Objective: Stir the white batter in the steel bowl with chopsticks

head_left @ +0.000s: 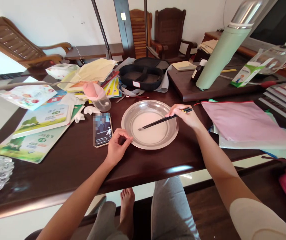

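Observation:
A round metal basin stands on the dark table in front of me, with a pale whitish layer in its bottom; whether that is liquid or powder is hard to make out. My right hand grips a pair of black chopsticks, held close together and slanting down to the left over the basin. Their tips are at the whitish layer, left of its middle. My left hand pinches the basin's near left rim between thumb and fingers.
A phone lies left of the basin, with a pink-lidded cup behind it. Booklets cover the left side. An open black case sits behind; a green thermos and pink pouch are at right.

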### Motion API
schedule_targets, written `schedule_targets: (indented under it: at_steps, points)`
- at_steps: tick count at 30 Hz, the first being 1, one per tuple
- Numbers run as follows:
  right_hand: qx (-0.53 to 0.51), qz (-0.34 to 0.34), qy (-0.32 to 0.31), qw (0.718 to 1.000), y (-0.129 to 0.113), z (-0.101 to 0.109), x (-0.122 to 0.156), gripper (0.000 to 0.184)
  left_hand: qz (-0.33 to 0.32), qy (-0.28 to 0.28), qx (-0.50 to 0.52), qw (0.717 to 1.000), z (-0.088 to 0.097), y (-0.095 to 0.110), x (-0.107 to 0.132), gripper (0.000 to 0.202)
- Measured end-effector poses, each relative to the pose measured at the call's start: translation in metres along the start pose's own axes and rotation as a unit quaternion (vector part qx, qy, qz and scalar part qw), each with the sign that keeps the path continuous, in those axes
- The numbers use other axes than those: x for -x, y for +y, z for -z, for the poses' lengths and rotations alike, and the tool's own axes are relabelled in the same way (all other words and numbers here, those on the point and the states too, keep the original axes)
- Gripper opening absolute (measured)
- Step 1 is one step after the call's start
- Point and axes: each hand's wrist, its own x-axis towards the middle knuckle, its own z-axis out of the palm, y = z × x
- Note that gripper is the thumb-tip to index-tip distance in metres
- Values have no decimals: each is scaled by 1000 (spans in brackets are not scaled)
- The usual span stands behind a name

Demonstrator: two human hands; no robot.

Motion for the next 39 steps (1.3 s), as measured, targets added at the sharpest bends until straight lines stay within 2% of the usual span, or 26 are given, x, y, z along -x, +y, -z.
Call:
schedule_targets:
  at_steps: [6,8,12,14,21,24,29,31,36,39]
  points:
    - [-8,15,110,994,5,10,-1,44,4,-1,4,1000,-1,1,0,31]
    - [-18,18,98,995,6,12,0,45,4,-2,7,1000,-2,1,0,30]
    - [-9,16,21,1000,4,5,1,44,3,0,25,1000,-5,1,-1,27]
    - [4,21,11,1000,2,2,1,43,9,8,33,999,-6,2,-1,26]
    - [4,30,118,993,6,16,-1,43,99,30,62,993,-11,5,-8,27]
    - [-22,39,107,993,10,17,0,46,112,41,62,991,-12,5,-10,24]
    - [-23,24,13,999,10,6,-1,40,87,45,23,995,-13,2,-6,23]
    - [-5,27,25,999,8,5,-1,40,61,44,10,997,-13,1,-3,23]
    - [14,24,114,993,7,12,-2,41,3,32,4,999,-13,1,3,24]
    - [-9,35,102,994,10,13,-1,43,-1,35,4,999,-12,0,4,27]
